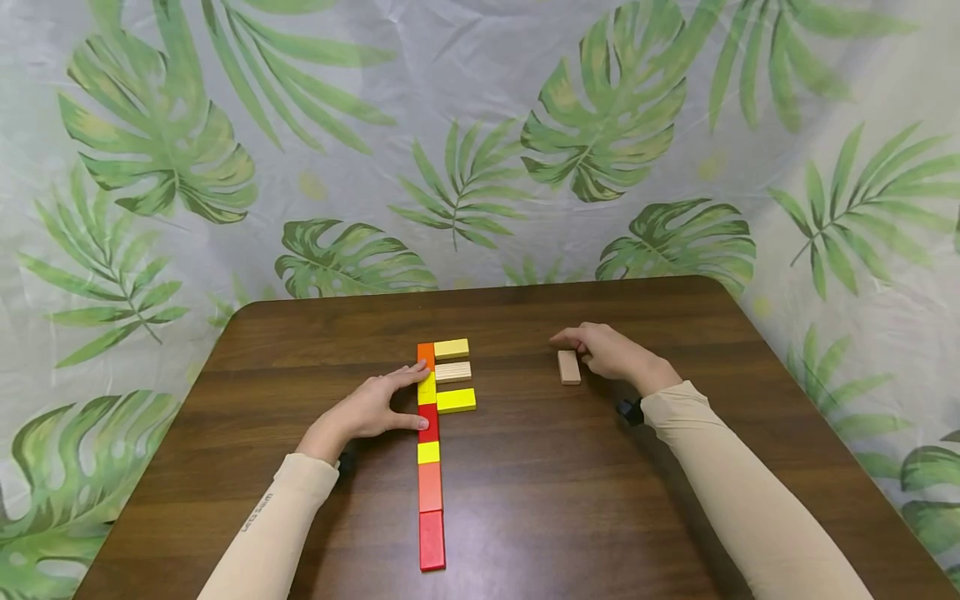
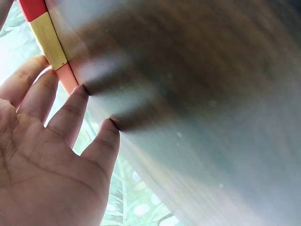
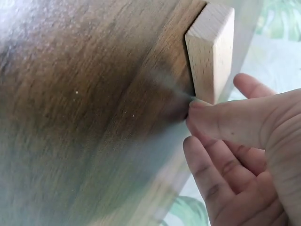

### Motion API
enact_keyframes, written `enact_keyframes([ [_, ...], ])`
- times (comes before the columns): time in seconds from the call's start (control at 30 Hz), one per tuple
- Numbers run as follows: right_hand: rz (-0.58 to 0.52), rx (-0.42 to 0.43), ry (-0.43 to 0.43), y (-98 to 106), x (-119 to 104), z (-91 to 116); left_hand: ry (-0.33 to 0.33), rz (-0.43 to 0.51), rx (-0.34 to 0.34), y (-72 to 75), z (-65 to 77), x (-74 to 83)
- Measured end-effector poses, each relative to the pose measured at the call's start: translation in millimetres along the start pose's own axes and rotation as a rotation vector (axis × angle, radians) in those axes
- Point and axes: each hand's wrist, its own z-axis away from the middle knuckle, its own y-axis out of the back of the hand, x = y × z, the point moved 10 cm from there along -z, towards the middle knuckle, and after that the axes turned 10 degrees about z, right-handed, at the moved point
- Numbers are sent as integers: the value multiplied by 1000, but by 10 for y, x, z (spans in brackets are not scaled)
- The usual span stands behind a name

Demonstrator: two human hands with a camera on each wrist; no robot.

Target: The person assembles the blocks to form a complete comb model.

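Note:
A straight column of flat blocks runs toward the near edge in the head view: orange (image 1: 425,353), yellow (image 1: 426,390), red (image 1: 429,411), a short yellow one (image 1: 428,452), salmon (image 1: 430,487) and red (image 1: 432,542). Along its upper right side sit a pale yellow block (image 1: 452,349), a plain wooden block (image 1: 453,372) and a bright yellow block (image 1: 456,401). My left hand (image 1: 367,407) rests spread fingertips and thumb on the column. Apart to the right lies another plain wooden block (image 1: 569,367); my right hand (image 1: 611,350) is beside it, thumb tip at one end, fingers loosely bent.
The brown wooden table (image 1: 510,517) has rounded far corners. Behind it hangs a pale leaf-print cloth (image 1: 480,158). Dark wrist cameras (image 1: 630,411) sit at the cuffs of both beige sleeves.

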Motion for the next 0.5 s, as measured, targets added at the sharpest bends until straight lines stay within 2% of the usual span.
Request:
enact_keyframes([
  [0.33, 26, 17, 49, -46, -59, 46, -4, 1, 1, 5, 21, 6],
  [0.5, 15, 23, 48, -73, -51, 122, -10, -4, 5, 3, 12, 1],
])
